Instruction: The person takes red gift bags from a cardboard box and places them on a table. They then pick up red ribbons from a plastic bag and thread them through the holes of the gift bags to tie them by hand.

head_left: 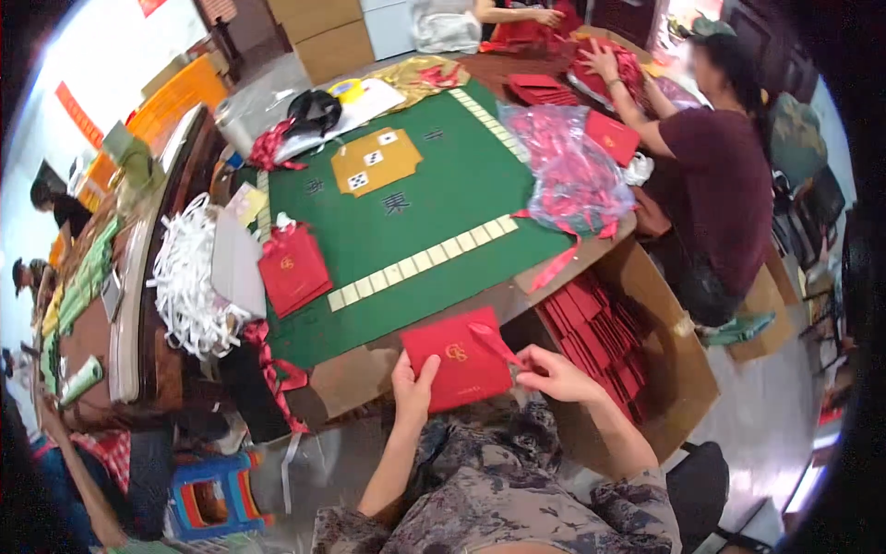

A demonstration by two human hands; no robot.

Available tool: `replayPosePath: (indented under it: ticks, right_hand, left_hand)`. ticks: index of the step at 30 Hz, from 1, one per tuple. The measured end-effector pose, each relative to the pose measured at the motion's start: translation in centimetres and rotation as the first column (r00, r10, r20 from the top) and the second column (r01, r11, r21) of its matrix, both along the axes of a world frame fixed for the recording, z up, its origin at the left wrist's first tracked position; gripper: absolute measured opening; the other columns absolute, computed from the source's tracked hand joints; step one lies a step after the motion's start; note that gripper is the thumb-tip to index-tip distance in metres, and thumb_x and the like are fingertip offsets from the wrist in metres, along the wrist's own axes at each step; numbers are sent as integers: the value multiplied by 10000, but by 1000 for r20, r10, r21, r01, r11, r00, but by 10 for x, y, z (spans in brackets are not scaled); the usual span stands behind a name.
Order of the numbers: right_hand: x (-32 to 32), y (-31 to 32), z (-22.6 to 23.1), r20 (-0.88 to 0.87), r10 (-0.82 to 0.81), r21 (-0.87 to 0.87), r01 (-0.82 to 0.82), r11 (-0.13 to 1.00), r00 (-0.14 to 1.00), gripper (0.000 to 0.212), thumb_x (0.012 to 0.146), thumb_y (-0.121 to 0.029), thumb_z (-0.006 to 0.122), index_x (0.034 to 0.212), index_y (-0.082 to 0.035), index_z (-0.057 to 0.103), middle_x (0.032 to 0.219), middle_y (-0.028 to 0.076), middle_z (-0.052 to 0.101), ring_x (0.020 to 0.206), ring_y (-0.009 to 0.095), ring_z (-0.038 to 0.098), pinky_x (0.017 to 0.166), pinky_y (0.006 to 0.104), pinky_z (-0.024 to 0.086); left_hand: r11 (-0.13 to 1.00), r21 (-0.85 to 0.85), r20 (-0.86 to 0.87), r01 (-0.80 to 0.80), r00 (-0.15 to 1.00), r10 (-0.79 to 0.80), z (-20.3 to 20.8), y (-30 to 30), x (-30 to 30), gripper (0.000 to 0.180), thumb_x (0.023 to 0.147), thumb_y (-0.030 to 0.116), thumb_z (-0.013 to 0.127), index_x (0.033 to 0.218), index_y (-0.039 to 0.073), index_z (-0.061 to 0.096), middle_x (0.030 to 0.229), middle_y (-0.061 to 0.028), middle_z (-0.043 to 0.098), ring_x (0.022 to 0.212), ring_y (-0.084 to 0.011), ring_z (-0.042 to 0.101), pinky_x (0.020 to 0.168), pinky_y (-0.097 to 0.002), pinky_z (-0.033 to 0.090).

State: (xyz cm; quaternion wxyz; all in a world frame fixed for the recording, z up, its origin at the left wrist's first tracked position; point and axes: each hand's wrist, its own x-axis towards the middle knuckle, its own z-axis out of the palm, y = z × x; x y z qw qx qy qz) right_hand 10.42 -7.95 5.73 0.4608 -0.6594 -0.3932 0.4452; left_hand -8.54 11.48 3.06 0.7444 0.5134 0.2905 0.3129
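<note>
A flat red paper gift bag [452, 365] with gold lettering is held in front of my body, just off the table's near edge. My left hand [415, 388] grips its lower left side, thumb on the front face. At the opposite side, my right hand [558, 377] pinches a red ribbon [496, 340] that crosses the bag's upper right corner. The fingertips partly hide the ribbon's end. Beyond my left hand, more red gift bags [293, 268] lie stacked on the green table mat [369, 268].
An open cardboard box [678, 346] of red bags stands at my right. White cords [198, 277] heap up left, red ribbons in clear plastic [568, 171] lie far right. A co-worker in a maroon top [724, 175] handles red material; blue stool [217, 494] lower left.
</note>
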Motion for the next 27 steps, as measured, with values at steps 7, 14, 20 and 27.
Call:
replayPosePath:
  ticks: [7,14,20,27]
  right_hand:
    - [13,11,14,-75,-174,13,175,984,982,94,953,-121,617,958,-36,578,791,-27,566,695,60,552,633,239,472]
    - [45,73,48,361,-503,420,345,839,785,158,965,-110,590,1086,-11,610,840,-12,593,733,93,561,680,254,486]
    - [40,129,28,696,-490,440,228,868,525,542,792,-235,698,1252,-24,506,1209,214,553,1132,413,522,974,490,435]
    - [-45,114,-10,504,-363,371,183,910,784,553,880,-268,675,1303,18,464,1197,256,545,1147,424,527,982,464,439]
  left_hand:
    - [990,7,14,-138,990,138,-7,26,-23,377,967,27,563,1339,-4,508,1294,-77,604,1169,-164,570,1027,-322,431]
    - [998,-46,36,-33,999,34,3,29,-6,421,968,46,543,1379,-4,469,1326,-84,578,1200,-177,552,1045,-329,414]
    - [948,294,-250,-121,948,198,-30,48,2,396,938,89,594,1304,-16,485,1212,-119,596,1093,-217,583,971,-356,474]
    - [989,33,-195,-147,969,150,22,67,-13,338,990,113,540,1295,-28,503,1188,-158,601,1076,-261,587,921,-399,502]
